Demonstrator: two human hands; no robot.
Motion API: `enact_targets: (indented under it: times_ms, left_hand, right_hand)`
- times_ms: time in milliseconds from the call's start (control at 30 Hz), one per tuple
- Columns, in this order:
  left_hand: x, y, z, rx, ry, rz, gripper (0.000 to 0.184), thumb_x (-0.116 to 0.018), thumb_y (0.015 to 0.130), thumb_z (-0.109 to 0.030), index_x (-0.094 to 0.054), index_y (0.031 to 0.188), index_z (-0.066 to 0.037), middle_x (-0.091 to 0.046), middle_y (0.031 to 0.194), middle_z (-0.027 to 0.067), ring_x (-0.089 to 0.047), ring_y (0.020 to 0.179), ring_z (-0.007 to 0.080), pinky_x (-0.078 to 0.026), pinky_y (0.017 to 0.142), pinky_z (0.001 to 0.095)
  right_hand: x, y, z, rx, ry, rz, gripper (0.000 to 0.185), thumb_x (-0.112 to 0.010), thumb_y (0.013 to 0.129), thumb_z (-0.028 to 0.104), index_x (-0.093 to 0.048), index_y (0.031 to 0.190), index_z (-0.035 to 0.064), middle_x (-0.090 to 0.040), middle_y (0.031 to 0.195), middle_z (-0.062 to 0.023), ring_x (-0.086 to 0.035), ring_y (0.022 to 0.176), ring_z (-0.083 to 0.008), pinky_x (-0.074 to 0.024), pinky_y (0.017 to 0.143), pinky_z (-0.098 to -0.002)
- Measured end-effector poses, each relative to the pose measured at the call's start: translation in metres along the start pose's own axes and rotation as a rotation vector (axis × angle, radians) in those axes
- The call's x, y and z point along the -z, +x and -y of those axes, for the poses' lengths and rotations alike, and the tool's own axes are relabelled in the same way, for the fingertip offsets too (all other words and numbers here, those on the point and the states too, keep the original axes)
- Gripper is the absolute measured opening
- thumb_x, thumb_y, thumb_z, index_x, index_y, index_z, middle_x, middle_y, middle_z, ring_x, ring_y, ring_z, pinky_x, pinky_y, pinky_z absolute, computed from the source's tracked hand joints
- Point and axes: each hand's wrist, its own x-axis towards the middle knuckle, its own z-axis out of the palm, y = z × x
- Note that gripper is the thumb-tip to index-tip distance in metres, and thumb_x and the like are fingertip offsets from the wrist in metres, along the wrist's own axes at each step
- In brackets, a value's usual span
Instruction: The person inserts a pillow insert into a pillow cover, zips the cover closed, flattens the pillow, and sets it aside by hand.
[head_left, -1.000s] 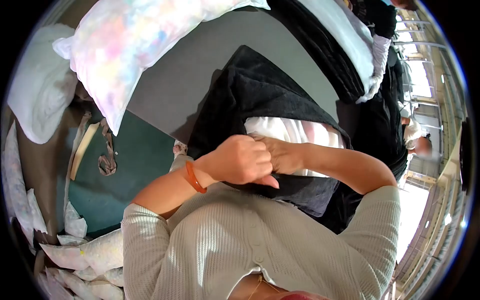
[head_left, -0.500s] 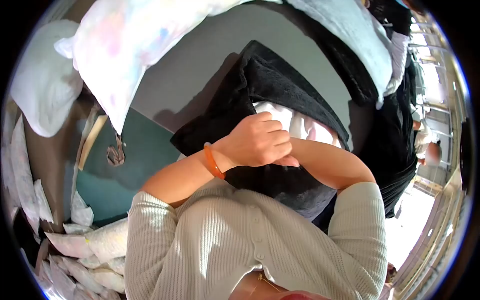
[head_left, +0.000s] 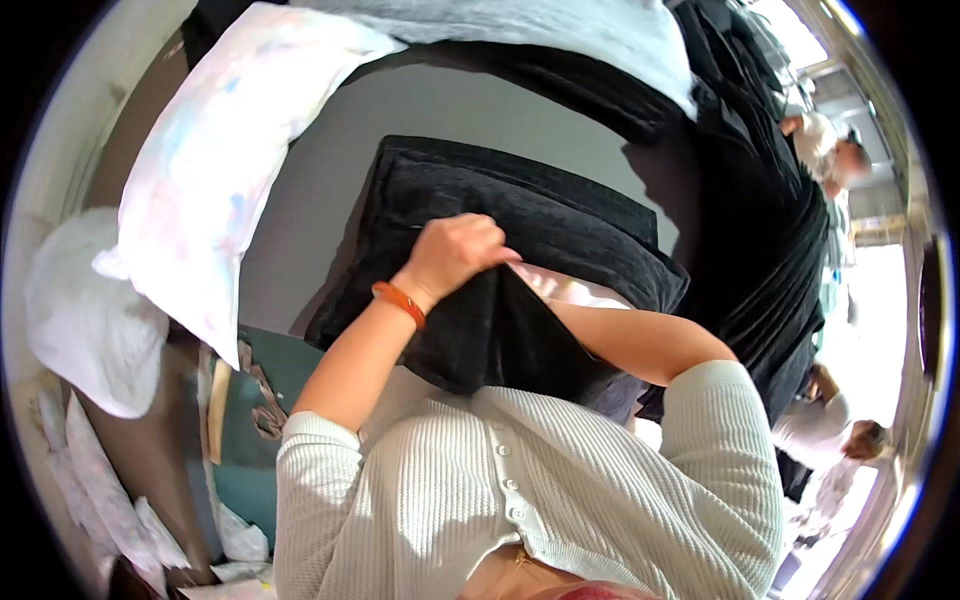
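A black plush cushion cover (head_left: 500, 190) lies in front of my body, its opening towards my right. My left hand (head_left: 462, 255), with an orange bracelet (head_left: 398, 303) at the wrist, is closed on the cover's edge and pulls the near flap up taut. My right forearm (head_left: 650, 343) reaches into the opening; the hand itself is hidden by the raised flap, so its fingers do not show. Pinkish-white filling or an inner cushion (head_left: 585, 292) shows between the cover's two sides, above my right forearm.
The cover rests on a grey table (head_left: 330, 190). A pale patterned pillow (head_left: 205, 170) and a white bag (head_left: 90, 310) are at left. Grey fabric (head_left: 560, 40) lies at the far edge. Black cloth (head_left: 755, 230) is heaped at right. Other people (head_left: 820, 150) are beyond.
My left hand has moved left and up from over my right wrist, drawing the flap with it. The cover has turned and lies flatter. My right hand is now deeper behind the flap.
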Motion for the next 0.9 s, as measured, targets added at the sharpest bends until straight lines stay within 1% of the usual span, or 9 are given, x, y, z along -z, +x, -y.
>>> enact_targets:
  times_ms: [33,100,133,167,267,400,567,733,900]
  left_hand:
    - [-0.008,-0.009,0.011,0.026,0.017,-0.002,0.038,-0.071,0.08,-0.033,-0.049,0.064,-0.006,-0.05,0.064,0.0065,-0.057,0.061,0.0235,-0.046,0.051,0.034]
    - [-0.004,-0.012,0.016,0.051,0.044,-0.045,0.04,-0.071,0.079,-0.035,-0.049,0.062,-0.007,-0.05,0.061,0.005,-0.057,0.059,0.0216,-0.046,0.05,0.0337]
    - [0.003,-0.017,0.014,0.048,0.053,-0.032,0.04,-0.071,0.079,-0.035,-0.049,0.062,-0.007,-0.05,0.061,0.005,-0.057,0.059,0.0216,-0.046,0.05,0.0337]
    - [0.01,-0.021,0.014,0.061,0.149,-0.025,0.04,-0.072,0.078,-0.037,-0.049,0.062,-0.008,-0.049,0.06,0.0042,-0.056,0.058,0.021,-0.046,0.049,0.0329]
    - [0.022,-0.028,0.011,0.103,0.278,-0.025,0.041,-0.073,0.076,-0.039,-0.049,0.062,-0.009,-0.049,0.06,0.0035,-0.054,0.058,0.0208,-0.044,0.049,0.0322]
    - [0.043,-0.023,-0.009,0.147,0.253,0.083,0.038,-0.073,0.076,-0.037,-0.051,0.065,-0.008,-0.051,0.065,0.004,-0.055,0.067,0.0228,-0.046,0.059,0.0346]
    - [0.072,-0.036,-0.032,0.225,-0.109,0.27,0.021,-0.072,0.076,-0.022,-0.059,0.087,-0.009,-0.058,0.088,0.0055,-0.056,0.093,0.0268,-0.041,0.089,0.0399]
    - [0.006,-0.02,-0.026,0.274,0.021,-0.101,0.014,-0.069,0.071,-0.005,-0.06,0.082,-0.005,-0.06,0.086,0.0108,-0.057,0.088,0.0307,-0.044,0.079,0.0397]
    - [-0.015,-0.026,-0.011,0.381,0.117,-0.088,0.012,-0.071,0.068,-0.004,-0.061,0.074,-0.005,-0.061,0.076,0.008,-0.058,0.08,0.0278,-0.045,0.076,0.0387]
  right_hand:
    - [-0.026,0.012,-0.024,-0.078,0.076,-0.21,0.049,-0.054,0.082,0.018,-0.054,0.128,0.0027,-0.047,0.137,-0.0129,-0.036,0.137,-0.027,-0.025,0.118,-0.0349]
    - [-0.016,0.023,-0.042,0.315,-0.3,-0.389,0.045,-0.052,0.083,0.016,-0.056,0.125,0.0011,-0.052,0.132,-0.0148,-0.04,0.134,-0.0272,-0.0296,0.116,-0.0348]
    - [0.008,0.03,-0.049,0.776,-0.755,-0.336,0.043,-0.051,0.084,0.014,-0.056,0.124,0.0002,-0.054,0.129,-0.0156,-0.042,0.133,-0.0275,-0.0326,0.114,-0.0365]
    - [0.031,0.02,-0.019,0.983,-0.718,-0.306,0.038,-0.054,0.081,0.009,-0.059,0.117,-0.0021,-0.058,0.123,-0.017,-0.048,0.127,-0.0329,-0.0405,0.108,-0.0387]
    - [0.063,-0.001,0.01,1.025,-0.471,-0.351,0.036,-0.059,0.074,0.006,-0.064,0.109,-0.0022,-0.061,0.118,-0.0171,-0.054,0.118,-0.0354,-0.0468,0.1,-0.0404]
    - [0.074,-0.012,0.043,0.706,-0.778,-0.689,0.033,-0.064,0.072,0.006,-0.067,0.105,0.002,-0.062,0.109,-0.0093,-0.06,0.1,-0.0283,-0.0512,0.082,-0.0412]
    - [0.085,0.004,0.041,0.488,-0.7,-0.584,0.014,-0.062,0.078,0.01,-0.066,0.09,0.0031,-0.064,0.096,-0.0107,-0.062,0.09,-0.0312,-0.0501,0.075,-0.0425]
    - [0.063,-0.019,0.087,0.253,-0.328,-0.523,0.012,-0.061,0.083,0.01,-0.062,0.082,-0.0014,-0.063,0.087,-0.0197,-0.061,0.085,-0.04,-0.0482,0.073,-0.0473]
    - [0.009,0.004,0.048,0.311,-0.38,-0.95,0.007,-0.06,0.084,0.005,-0.056,0.087,0.0014,-0.056,0.079,-0.0162,-0.057,0.078,-0.0372,-0.0462,0.067,-0.0458]
